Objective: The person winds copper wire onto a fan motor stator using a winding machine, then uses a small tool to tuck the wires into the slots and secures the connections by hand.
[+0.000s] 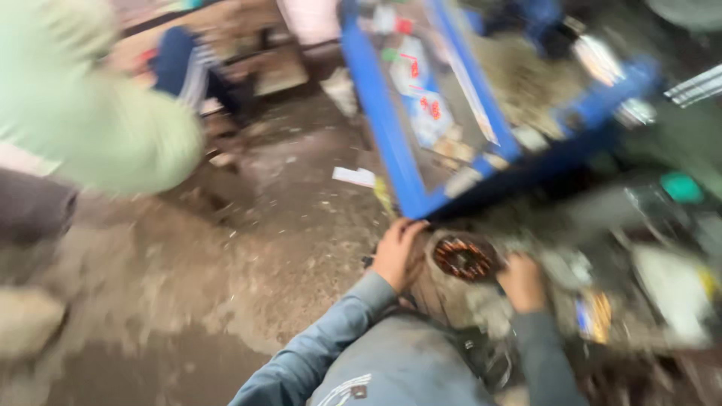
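Observation:
The picture is blurred by motion. A round motor stator with copper-coloured windings (462, 258) lies on a cluttered workbench (647, 225). My left hand (398, 253) rests against its left rim, fingers curled over the edge. My right hand (521, 280) grips its right rim. Both arms wear grey-blue sleeves. Together the two hands hold the stator between them.
A blue-framed cabinet (391, 135) stands just behind the stator, holding packets and small parts. Another person in a light green top (83, 98) stands at the left on the dirty concrete floor (248, 248). A further person sits at the back (184, 64).

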